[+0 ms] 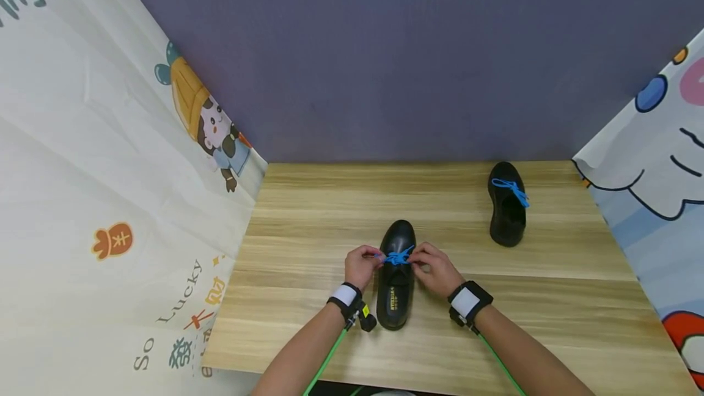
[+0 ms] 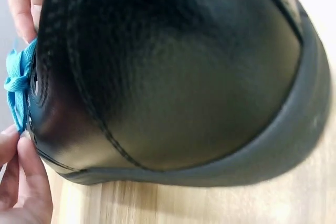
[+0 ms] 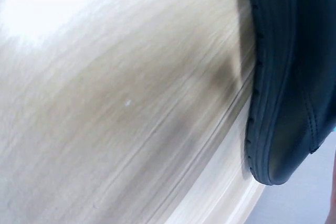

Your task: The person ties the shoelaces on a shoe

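Note:
A black leather shoe stands on the wooden table, its toe pointing away from me. Blue laces are knotted across it, with loops showing in the left wrist view. On the shoe's left side, my left hand pinches one side of the laces between thumb and finger. My right hand pinches the other side from the right. In the right wrist view, the shoe's sole is seen close up, and the right hand is almost wholly out of frame.
A second black shoe with a blue lace bow stands at the back right of the table. A dark grey-blue panel rises behind the table. Printed cloths hang at the left and right.

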Tool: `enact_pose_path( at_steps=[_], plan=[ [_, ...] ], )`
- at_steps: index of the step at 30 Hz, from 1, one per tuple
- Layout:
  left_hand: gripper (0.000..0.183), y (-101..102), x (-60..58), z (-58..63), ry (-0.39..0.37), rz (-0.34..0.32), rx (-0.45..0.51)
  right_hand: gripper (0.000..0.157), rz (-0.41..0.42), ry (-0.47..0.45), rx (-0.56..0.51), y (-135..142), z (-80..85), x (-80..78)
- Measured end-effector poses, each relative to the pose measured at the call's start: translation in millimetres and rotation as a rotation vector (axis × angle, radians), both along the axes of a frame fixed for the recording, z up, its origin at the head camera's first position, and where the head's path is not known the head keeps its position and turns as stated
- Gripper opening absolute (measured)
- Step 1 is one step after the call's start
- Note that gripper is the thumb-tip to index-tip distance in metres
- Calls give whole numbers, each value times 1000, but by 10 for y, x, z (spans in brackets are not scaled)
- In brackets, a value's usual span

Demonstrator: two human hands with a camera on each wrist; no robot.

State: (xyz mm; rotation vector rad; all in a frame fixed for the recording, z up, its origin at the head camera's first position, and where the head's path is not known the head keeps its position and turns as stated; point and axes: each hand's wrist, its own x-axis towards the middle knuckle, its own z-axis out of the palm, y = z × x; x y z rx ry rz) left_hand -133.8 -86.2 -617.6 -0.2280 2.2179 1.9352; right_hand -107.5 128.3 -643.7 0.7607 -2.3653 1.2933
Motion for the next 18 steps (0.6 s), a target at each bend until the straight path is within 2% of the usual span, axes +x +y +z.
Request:
enact_pose_path(
  at_steps=[4,8,12,15,18],
  plan=[
    [10,-20,-2,-15,27,-55,-50,24,9,-27,-45,-16,3,-5],
    [8,-50,-8,-49,101,-114,-153,23,-8,-11,-52,-14,6,-5],
    [6,-77,-3,-82,165,-137,-217,21,-20,-14,-39,-6,-2,11],
    [7,-93,7,-104,234,-159,-250,21,-32,-24,-22,0,-12,25],
    [9,-106,13,-123,313,-218,-315,23,-37,-21,-3,1,-19,32]
  ],
)
